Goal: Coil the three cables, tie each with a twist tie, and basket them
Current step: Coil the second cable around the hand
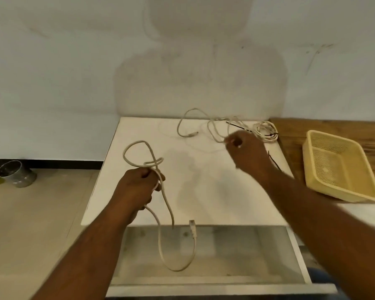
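My left hand (139,187) grips a thick white cable (136,146) above the white table (204,202). One loop rises behind the fist; the rest hangs over the front edge, ending in a plug (192,226). My right hand (245,148) is curled over the back right of the table, with something small and white at its fingertips; what it is I cannot tell. A thin white cable (188,126) sprawls at the back, and a small coil (265,131) lies at the far right. Dark twist ties (274,161) lie near my right wrist. A yellow basket (338,167) stands to the right.
The basket rests on a wooden surface (333,128) beside the table. A metal tin (15,173) stands on the floor at the left. An open drawer (208,256) sticks out below the table's front edge. A pale wall stands close behind.
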